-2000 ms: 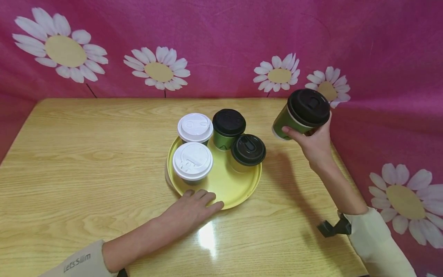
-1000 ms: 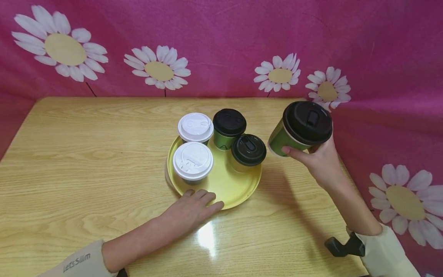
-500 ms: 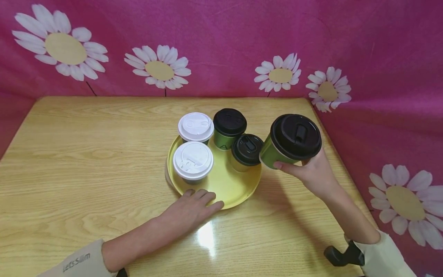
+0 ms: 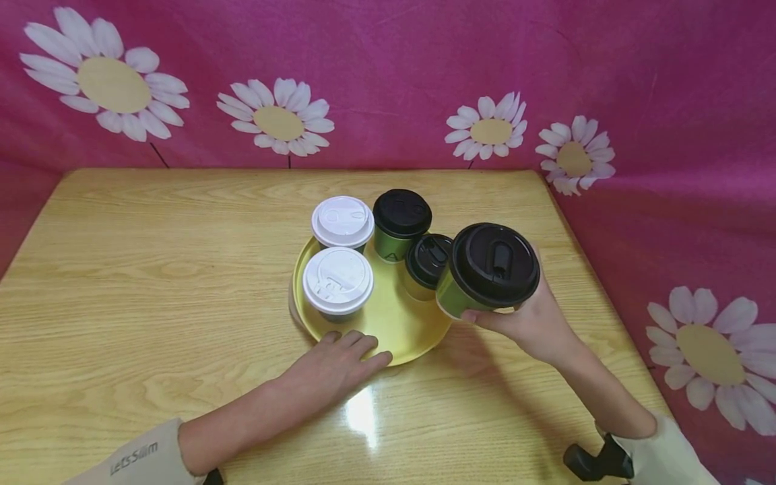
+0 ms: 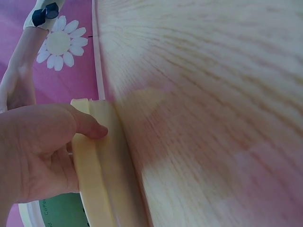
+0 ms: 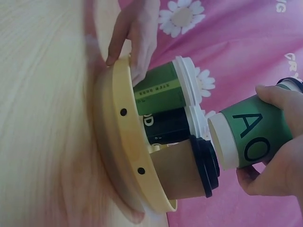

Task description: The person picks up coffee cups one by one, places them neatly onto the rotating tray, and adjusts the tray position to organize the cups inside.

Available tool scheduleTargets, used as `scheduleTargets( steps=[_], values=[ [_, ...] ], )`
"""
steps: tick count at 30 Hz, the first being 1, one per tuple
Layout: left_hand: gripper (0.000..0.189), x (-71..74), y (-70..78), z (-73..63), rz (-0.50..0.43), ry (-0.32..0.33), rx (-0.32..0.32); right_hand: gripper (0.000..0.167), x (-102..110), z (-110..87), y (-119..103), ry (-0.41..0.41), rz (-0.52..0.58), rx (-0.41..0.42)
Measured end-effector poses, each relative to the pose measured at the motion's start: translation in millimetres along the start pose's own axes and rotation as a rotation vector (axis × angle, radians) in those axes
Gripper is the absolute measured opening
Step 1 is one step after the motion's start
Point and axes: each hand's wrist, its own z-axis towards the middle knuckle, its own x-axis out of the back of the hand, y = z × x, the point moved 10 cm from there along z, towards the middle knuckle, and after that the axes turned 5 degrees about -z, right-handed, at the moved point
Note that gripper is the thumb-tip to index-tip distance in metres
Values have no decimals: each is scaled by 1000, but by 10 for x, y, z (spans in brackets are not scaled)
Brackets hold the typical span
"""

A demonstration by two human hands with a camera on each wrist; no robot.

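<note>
My right hand grips a green paper coffee cup with a black lid. It holds the cup raised and tilted at the right side of a round yellow tray. In the right wrist view, large dark letters show on the cup's side. My left hand pinches the tray's near rim, thumb on the outer wall and fingers inside. On the tray stand two white-lidded cups, a green black-lidded cup and a smaller brown black-lidded cup, partly hidden by the held cup.
The wooden table extends around the tray. A pink cloth printed with daisies hangs behind the table and along its right side. Black straps with camera mounts sit at the wrists.
My right hand has brought the green cup left and nearer to me, from beyond the tray's right side to over its right edge. The left hand and the tray stay put.
</note>
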Motion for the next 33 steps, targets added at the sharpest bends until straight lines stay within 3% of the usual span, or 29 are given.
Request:
scheduleTargets(
  steps=[12, 20, 33],
  values=[
    [33, 17, 3, 2, 1, 0, -10, 97, -162, -99, 74, -48, 90, -35],
    [33, 14, 2, 2, 6, 15, -15, 99, -281, -167, 188, -78, 78, -98],
    [35, 35, 13, -9, 26, 59, -33, 98, -455, -226, 219, -122, 81, -127]
  ],
)
